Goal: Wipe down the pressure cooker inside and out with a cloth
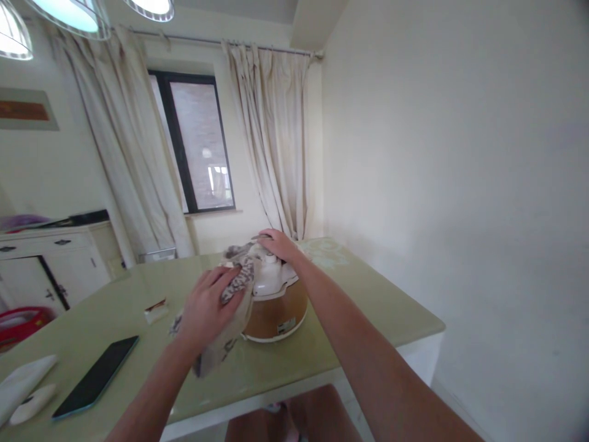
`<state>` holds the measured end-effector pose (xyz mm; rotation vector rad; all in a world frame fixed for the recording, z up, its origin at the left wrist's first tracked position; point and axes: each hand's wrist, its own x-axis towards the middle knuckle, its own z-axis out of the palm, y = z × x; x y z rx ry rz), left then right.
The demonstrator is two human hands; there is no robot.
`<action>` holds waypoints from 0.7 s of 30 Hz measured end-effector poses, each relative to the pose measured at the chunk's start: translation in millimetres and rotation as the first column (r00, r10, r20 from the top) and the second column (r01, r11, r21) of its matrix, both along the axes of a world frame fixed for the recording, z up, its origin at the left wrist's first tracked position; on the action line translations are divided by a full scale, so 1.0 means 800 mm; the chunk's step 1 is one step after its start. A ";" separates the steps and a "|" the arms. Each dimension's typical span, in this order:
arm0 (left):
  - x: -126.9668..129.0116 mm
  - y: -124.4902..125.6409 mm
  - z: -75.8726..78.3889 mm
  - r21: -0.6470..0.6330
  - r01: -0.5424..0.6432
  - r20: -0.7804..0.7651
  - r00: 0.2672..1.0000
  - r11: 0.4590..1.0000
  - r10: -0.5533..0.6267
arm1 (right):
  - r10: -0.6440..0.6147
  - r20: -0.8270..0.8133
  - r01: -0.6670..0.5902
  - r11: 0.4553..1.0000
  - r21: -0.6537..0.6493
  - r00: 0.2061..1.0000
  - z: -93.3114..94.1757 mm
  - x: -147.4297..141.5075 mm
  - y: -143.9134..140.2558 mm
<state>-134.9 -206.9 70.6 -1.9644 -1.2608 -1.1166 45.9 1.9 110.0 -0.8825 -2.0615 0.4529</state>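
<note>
My left hand (209, 310) is closed on a thin cloth (239, 282) with a grey-and-white pattern. The cloth hangs down toward the tabletop and lies against the left side of a white appliance (268, 279). That appliance has a rounded brown lower part (276, 313) with a pale rim and a small label; its exact kind does not show. Over its top curl the fingers of my right hand (280, 245), gripping the upper part, which the hand and cloth partly hide. The appliance rests on the green tabletop (368, 307).
Left on the table lie a dark phone (96, 377), a white rounded object (33, 404), a white flat object (25, 377) and a small white packet (156, 311). A wall (460, 184) borders the table at right. A white cabinet (59, 258) and red basin (25, 322) are at left.
</note>
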 end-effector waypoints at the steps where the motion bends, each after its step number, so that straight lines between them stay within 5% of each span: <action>1: -0.004 0.004 0.001 -0.083 -0.009 -0.001 1.000 0.997 0.009 | -0.001 -0.003 0.001 1.000 0.005 1.000 0.000 0.000 -0.001; 3: -0.007 0.006 -0.003 -0.179 -0.039 -0.029 0.999 0.983 0.034 | -0.002 -0.005 0.002 1.000 0.004 1.000 0.001 0.000 -0.003; 8: 0.001 -0.007 -0.025 -0.175 -0.068 -0.234 0.972 0.982 0.026 | 0.005 -0.010 -0.005 1.000 0.011 1.000 0.002 0.000 -0.006; 11: 0.009 -0.014 -0.022 -0.233 -0.102 -0.290 0.957 0.967 0.031 | 0.003 -0.009 -0.002 1.000 0.018 1.000 0.003 0.000 -0.007; 17: 0.028 -0.018 0.011 -0.399 -0.262 -0.225 0.957 0.879 0.184 | -0.014 -0.006 0.014 1.000 0.002 1.000 0.003 0.003 -0.009; 21: 0.016 -0.001 -0.014 -0.315 -0.192 -0.165 0.976 0.929 0.145 | -0.001 -0.008 0.002 1.000 0.010 1.000 0.002 0.003 -0.007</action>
